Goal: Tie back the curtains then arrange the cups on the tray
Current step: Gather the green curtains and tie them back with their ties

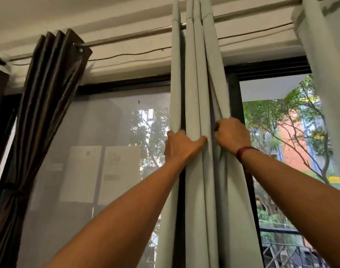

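Observation:
A pale grey-green curtain (196, 84) hangs bunched in tall folds from the metal rod (126, 36) in the middle of the view. My left hand (179, 146) grips the left folds, thumb across the front and fingers wrapped behind. My right hand (232, 135), with a dark red band on its wrist, is curled round the right folds at the same height. A dark brown curtain (47, 89) hangs gathered at the left, bound by a tie-back (14, 189) low down. No cups or tray are in view.
A second pale curtain (327, 74) hangs at the far right. Behind the curtains are a mesh window screen (107, 132), a dark window frame (235, 97) and trees outside. A thin cable (126, 55) runs under the rod.

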